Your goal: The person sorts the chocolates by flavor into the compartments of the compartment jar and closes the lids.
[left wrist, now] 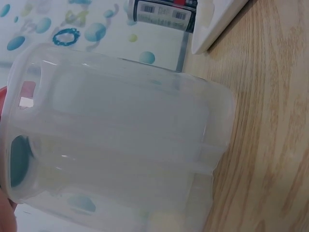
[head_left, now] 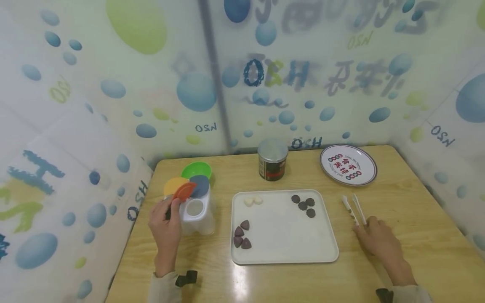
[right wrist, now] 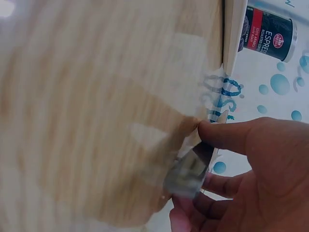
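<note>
L hand (head_left: 166,223) pinches orange lid (head_left: 185,191), raised at top of container (head_left: 198,223) (1 round opening (head_left: 195,208) uncovered); R hand (head_left: 380,240) pinches tongs (head_left: 349,208) nr one end, just R of white tray (head_left: 288,240).

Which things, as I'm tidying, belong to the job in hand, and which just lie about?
Likely in use:
translucent plastic container, its orange lid in the left hand
slim pale tongs in the right hand
white rectangular tray with small dark and cream pieces

Seemingly idle:
black cylindrical can
round white plate, red lettering
round green bowl
</note>
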{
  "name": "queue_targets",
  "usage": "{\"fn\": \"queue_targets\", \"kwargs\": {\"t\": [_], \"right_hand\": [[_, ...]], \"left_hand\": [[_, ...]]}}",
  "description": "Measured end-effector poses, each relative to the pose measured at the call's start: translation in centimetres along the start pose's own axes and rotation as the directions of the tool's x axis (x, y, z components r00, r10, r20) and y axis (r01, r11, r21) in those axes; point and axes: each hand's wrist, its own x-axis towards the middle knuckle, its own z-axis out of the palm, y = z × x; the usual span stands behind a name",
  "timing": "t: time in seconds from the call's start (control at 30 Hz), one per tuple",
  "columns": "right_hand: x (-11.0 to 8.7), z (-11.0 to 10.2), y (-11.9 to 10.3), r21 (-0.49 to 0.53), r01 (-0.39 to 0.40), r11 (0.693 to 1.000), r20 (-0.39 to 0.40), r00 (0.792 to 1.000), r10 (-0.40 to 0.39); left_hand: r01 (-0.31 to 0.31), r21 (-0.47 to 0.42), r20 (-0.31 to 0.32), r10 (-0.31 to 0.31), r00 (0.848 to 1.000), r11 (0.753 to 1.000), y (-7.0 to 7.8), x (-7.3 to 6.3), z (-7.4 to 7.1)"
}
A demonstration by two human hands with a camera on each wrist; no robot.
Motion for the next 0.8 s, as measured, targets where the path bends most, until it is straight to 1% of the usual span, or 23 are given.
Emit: {"fn": "queue_targets", "kwargs": {"t": [0.13, 0.17, 0.23, 0.3, 0.43, 0.5, 0.6, 0.7, 0.8], "right_hand": [[-0.1, 0.1, 0.0, 0.041, 0.004, 0.999, 0.006, 1.0, -0.005], [-0.2, 0.0, 0.0, 0.057, -0.002, 0.998, 0.013, 1.0, 0.001], [-0.3, 0.0, 0.0, 0.1, -0.017, 0.995, 0.034, 0.999, 0.013], [-0.3, -0.1, 0.0, 0.121, -0.037, 0.992, 0.051, 0.998, 0.031], [-0.3, -0.5, -0.1, 0.09, -0.074, 0.993, 0.053, 0.996, 0.07], [-0.3, -0.6, -0.4, 0.062, -0.072, 0.995, 0.038, 0.997, 0.07], [-0.5, -0.6, -1.0, 0.036, -0.03, 0.999, 0.011, 0.999, 0.03], [-0.9, -0.4, -1.9, 0.01, 0.056, 0.998, -0.017, 0.998, -0.056], [-1.3, -0.2, -2.8, -0.021, 0.127, 0.992, -0.035, 0.991, -0.128]], "left_hand": [[0.014, 0.015, 0.012, -0.014, 1.0, 1.0, 0.0, -0.1, -0.1], [0.016, 0.017, 0.019, -0.017, 1.0, 1.0, 0.0, -0.1, -0.1], [0.016, 0.017, 0.017, -0.017, 1.0, 1.0, 0.1, -0.1, -0.1], [0.013, 0.014, 0.009, -0.013, 1.0, 1.0, 0.2, -0.1, -0.1], [0.003, 0.008, -0.006, -0.003, 1.0, 1.0, 0.3, -0.1, 0.0], [0.001, 0.006, -0.007, -0.001, 1.0, 1.0, 0.3, 0.0, 0.0], [0.012, 0.011, 0.0, -0.012, 1.0, 1.0, 0.2, 0.0, 0.0], [0.025, 0.014, 0.012, -0.025, 1.0, 1.0, 0.2, 0.0, -0.1], [0.022, 0.011, 0.007, -0.022, 1.0, 1.0, 0.2, 0.0, -0.1]]}}
